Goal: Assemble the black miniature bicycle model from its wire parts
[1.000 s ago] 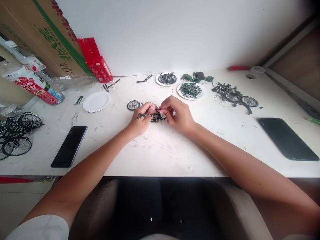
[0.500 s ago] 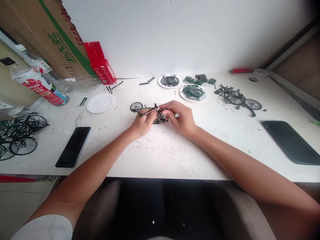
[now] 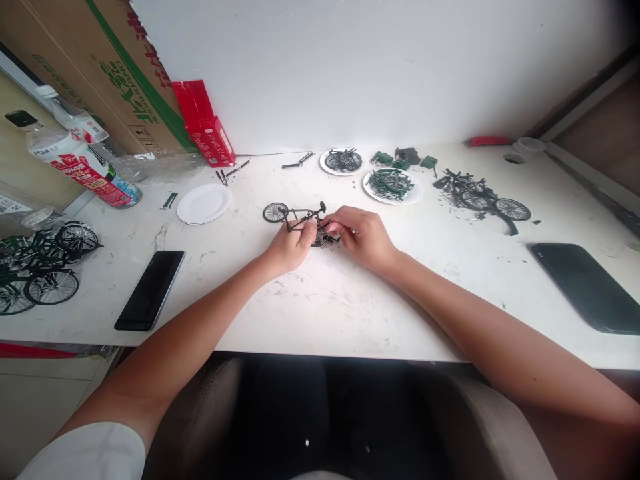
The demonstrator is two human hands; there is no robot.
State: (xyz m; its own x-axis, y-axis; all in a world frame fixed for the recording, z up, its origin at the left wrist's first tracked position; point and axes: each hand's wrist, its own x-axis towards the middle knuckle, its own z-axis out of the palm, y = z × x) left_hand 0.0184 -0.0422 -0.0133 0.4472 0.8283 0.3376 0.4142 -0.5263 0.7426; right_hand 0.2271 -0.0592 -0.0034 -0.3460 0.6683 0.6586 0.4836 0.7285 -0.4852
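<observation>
A dark miniature bicycle frame with one spoked wheel at its left end is pinched between the thumb and fingers of my left hand. My right hand is closed at the frame's right end, its thumb and fingertips pressed together; whatever is between them is too small to make out. Under and between my hands lies a small pile of dark parts on the white table, partly hidden by my fingers.
White plates with black wheels and green parts stand behind my hands. Loose black parts lie right. A bare plate, a phone, small bicycles and a bottle are left; a dark case is far right.
The bicycle frame has tilted a little in my left hand, and its seat end stands higher. My right fingertips have shifted slightly away from it. The whole view has shifted a little.
</observation>
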